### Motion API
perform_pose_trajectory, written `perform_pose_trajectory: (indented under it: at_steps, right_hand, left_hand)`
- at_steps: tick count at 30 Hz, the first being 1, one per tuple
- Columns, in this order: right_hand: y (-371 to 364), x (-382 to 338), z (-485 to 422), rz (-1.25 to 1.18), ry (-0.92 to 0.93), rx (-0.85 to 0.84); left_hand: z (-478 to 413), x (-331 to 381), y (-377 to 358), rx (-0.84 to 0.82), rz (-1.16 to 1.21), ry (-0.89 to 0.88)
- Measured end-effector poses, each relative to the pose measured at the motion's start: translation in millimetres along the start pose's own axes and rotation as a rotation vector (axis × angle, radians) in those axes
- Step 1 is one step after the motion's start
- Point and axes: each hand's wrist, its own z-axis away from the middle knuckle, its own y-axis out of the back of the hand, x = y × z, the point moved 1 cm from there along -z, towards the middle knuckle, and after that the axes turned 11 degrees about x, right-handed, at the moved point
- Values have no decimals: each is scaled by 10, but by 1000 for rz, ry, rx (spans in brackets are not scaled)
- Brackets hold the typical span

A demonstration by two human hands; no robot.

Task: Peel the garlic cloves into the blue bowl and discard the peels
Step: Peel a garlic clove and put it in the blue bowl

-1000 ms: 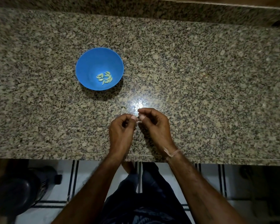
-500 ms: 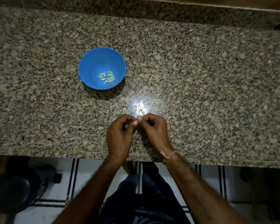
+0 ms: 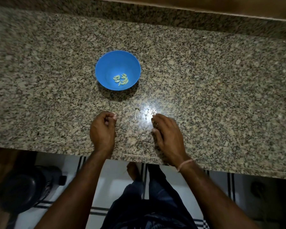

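Speckled granite counter [image 3: 205, 76] is seen from above in dim light, and a blue bowl [image 3: 109, 63] is set on it toward the left of middle. A small heap of peeled garlic cloves [image 3: 121, 78] is gathered in the bottom of the bowl. On the near side of the bowl and slightly to its right, a thin strand of peel [image 3: 136, 113] is left lying on the stone beside a bright glare spot [image 3: 149, 111].

Nearer than the bowl, the left hand [image 3: 102, 128] is held with its fingers curled inward and the thumb pressed to the forefinger (whether a clove is pinched there cannot be told). The right hand [image 3: 166, 134] is placed well to the right of the bowl's near side and is blurred. Its fingers are bent down toward the stone, and any hold cannot be made out. A pale thread band [image 3: 186, 163] is worn at the right wrist.

Below the counter edge, tiled floor [image 3: 116, 172] and a dark round object [image 3: 23, 187] are seen.
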Motion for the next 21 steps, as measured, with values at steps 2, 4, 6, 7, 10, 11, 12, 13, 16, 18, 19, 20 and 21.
perform_pose_trajectory:
  at_steps: [2,4,6,7,10,11,12,13,16,18,19,20,21]
  right_hand:
    - [24,75,113,161,13,-33]
    - [23,152,238,292,-46,-88]
    - [-8,166,316,375,-117,-139]
    - [-41,147,332,399,-134,-153]
    - [-182,-55,235,410,-133,-185]
    - [-250,-135,169,401,-116,-195]
    - [-309,-204,107,383,-94,-204]
    - [-357,-266,48,361,-71,-208]
    - [-366,-360,-69,194,-49,-206]
    - [-263,-370,-135,40,-18,-162]
    - [-216,-361,-194,-5,22,-148]
    - [-180,-359,-274,-24,74,-160]
    - [-161,-366,-364,-29,128,-201]
  left_hand:
    - [28,-20,15,1,32,-26]
    - [134,-33,67,1,66,-20]
    - [289,-61,102,-19,68,-10]
    - [379,-68,113,-34,55,-24]
    - [571,-55,95,-91,-25,-114]
    - [587,-36,80,-106,-47,-134]
    - [594,-18,66,-122,-57,-147]
    - [585,3,58,-141,-59,-147]
    - [531,23,73,-189,1,-103]
    - [509,5,129,-201,80,-41]
    - [508,-10,151,-200,116,-8]
    - [512,-31,153,-199,145,27]
    - [524,-49,146,-199,164,66]
